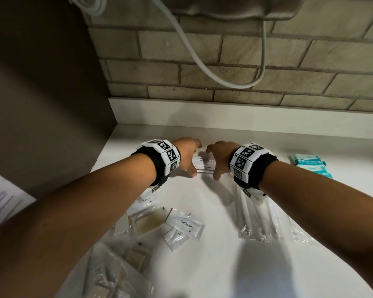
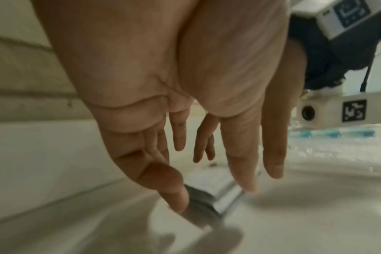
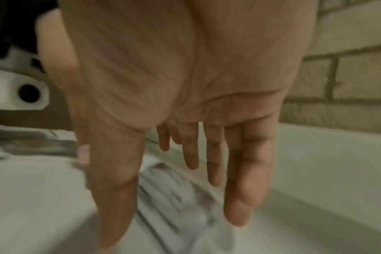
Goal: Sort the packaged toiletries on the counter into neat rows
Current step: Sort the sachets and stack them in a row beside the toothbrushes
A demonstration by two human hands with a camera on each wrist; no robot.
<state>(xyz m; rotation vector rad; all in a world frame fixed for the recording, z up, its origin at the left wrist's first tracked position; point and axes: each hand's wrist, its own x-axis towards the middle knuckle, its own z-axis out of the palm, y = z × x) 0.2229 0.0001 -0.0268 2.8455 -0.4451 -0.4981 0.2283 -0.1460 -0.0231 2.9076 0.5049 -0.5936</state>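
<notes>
A small stack of flat white sachets (image 1: 205, 163) printed with shampoo and conditioner wording lies near the back of the white counter (image 1: 202, 201). My left hand (image 1: 188, 157) stands at its left end and my right hand (image 1: 219, 159) at its right end, fingers straight and spread, framing the stack. In the left wrist view my left hand (image 2: 207, 171) hangs over the sachets (image 2: 209, 178); whether the fingertips touch is unclear. The right wrist view shows my right hand (image 3: 185, 189) over the blurred sachets (image 3: 174, 194). Toothpaste sachets (image 1: 185, 227) lie nearer me.
Clear-wrapped toothbrushes (image 1: 258, 218) lie at the right, teal wipe packs (image 1: 310, 163) beyond them. Clear bags with beige items (image 1: 142, 224) spread at the front left. A brick wall (image 1: 224, 67) with a hanging white cable (image 1: 202, 65) backs the counter; a brown panel (image 1: 41, 93) closes the left.
</notes>
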